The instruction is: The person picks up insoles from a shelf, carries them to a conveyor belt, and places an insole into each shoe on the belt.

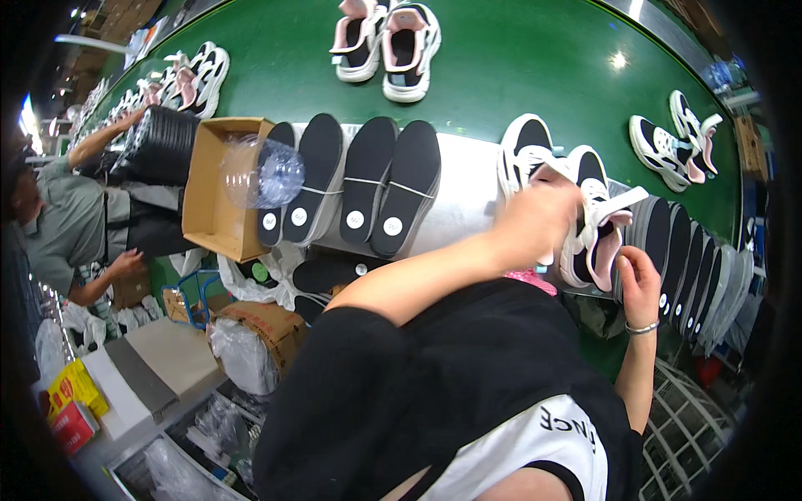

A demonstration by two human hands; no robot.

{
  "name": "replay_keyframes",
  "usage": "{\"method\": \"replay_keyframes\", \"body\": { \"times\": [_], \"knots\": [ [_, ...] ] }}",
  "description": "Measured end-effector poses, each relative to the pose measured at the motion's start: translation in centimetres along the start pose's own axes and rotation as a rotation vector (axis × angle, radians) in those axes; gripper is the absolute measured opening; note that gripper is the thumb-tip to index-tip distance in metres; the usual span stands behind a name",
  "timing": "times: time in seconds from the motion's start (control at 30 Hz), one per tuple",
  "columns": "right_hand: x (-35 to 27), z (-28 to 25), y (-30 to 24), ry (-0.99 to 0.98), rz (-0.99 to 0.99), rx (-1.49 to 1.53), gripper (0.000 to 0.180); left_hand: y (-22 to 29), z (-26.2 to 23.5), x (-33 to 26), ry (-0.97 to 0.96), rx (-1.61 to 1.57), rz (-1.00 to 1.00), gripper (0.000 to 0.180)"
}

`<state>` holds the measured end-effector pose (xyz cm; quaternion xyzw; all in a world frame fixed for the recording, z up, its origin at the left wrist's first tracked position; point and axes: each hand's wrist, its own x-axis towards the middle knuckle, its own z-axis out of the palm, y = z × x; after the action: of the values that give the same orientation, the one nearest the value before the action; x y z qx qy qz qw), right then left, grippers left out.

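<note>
A pair of black, white and pink sneakers stands in front of me, a left sneaker and a right sneaker. My left hand reaches across the left sneaker's opening, by the pink lining. Motion blurs its fingers, so their grip cannot be made out. Close to the heel of the right sneaker is my right hand, thumb and fingers apart, holding nothing I can see. A row of black insoles stands packed just beyond that hand. To the left, black insoles in strapped bundles lie on a metal surface.
On the green conveyor belt sit another sneaker pair ahead and one at right. A cardboard box holds a clear plastic bottle. A co-worker stands at left. A wire rack is at lower right.
</note>
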<state>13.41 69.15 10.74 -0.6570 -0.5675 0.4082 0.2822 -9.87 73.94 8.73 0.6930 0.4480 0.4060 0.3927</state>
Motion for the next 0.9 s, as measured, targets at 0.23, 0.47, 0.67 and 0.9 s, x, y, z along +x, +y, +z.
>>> {"method": "replay_keyframes", "body": {
  "times": [0.23, 0.47, 0.67, 0.9],
  "knots": [
    [2.2, 1.1, -0.4, -0.164, -0.134, -0.479, 0.015, -1.7, -25.5, -10.3, 0.707, 1.653, -0.632, 0.037],
    [5.8, 5.8, 1.6, -0.388, 0.182, -0.849, 0.023, 0.7, -11.7, -2.6, 0.41, -0.061, -0.237, 0.018],
    [6.8, 6.8, -0.3, -0.405, 0.387, -0.962, 0.025, -0.8, 0.3, -0.5, -0.229, 0.381, -0.153, 0.071],
    [6.0, 6.6, 2.7, -0.284, 0.194, -0.911, 0.023, 0.1, 2.6, 1.8, -0.446, 0.603, -0.267, 0.08]
  ]
}}
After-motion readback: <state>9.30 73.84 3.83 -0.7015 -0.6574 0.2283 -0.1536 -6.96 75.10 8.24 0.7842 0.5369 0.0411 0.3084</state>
